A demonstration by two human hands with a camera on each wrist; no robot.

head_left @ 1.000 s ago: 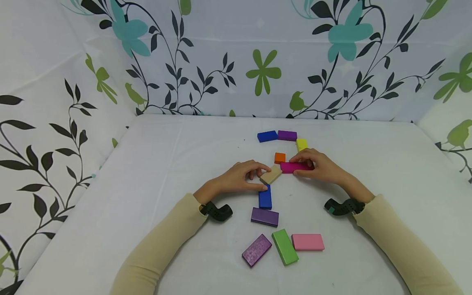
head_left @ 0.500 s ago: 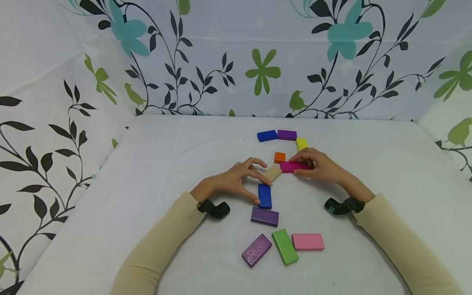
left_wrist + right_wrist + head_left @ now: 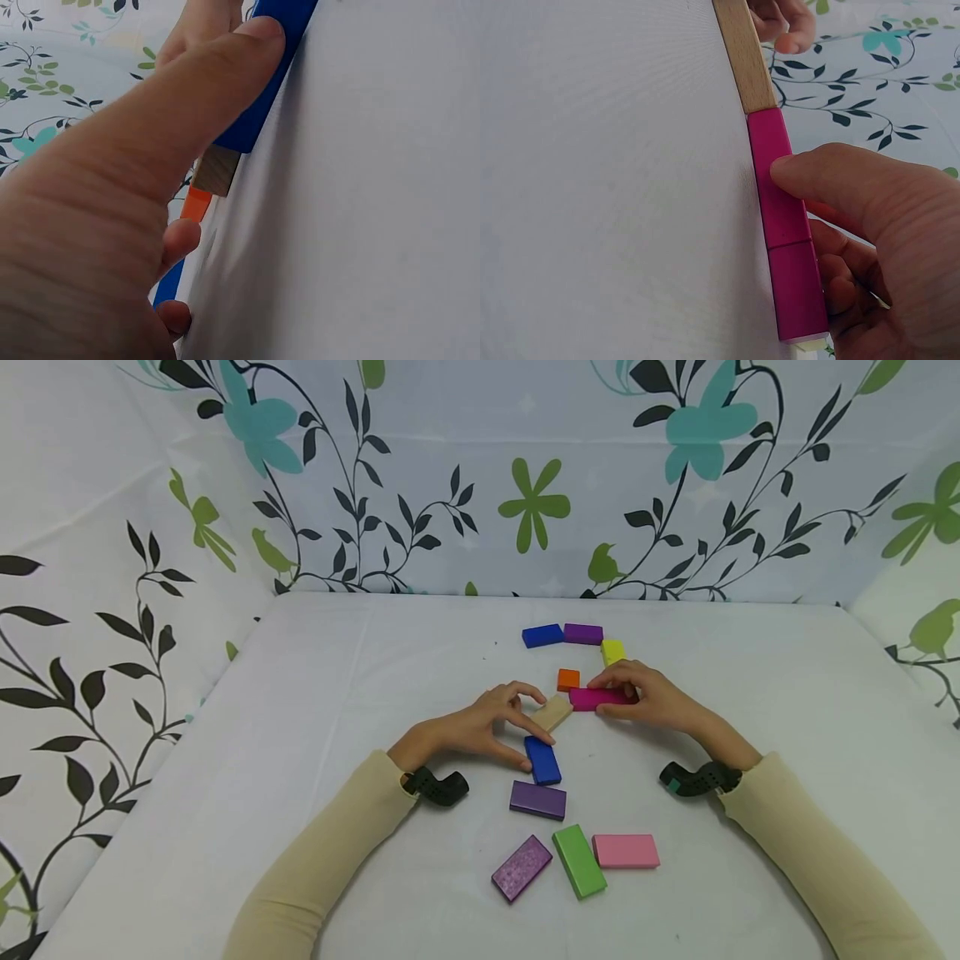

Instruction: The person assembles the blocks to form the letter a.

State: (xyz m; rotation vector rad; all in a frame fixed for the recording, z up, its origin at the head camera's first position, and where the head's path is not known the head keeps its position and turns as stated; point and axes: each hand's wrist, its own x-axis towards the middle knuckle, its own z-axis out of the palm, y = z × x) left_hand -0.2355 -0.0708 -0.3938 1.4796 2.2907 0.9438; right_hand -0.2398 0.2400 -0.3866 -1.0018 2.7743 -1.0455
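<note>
The blue block [image 3: 543, 762] is lying between the left hand's [image 3: 472, 724] narrowed thumb and finger, thumb touching at eight o'clock, fingertip at twelve. A wooden block [image 3: 553, 713] is sitting at twelve o'clock; toward two, the right hand [image 3: 654, 697] is gripping a magenta block [image 3: 585, 700].

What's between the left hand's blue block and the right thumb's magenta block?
A tan wooden block lies between them, as the head view shows.
</note>
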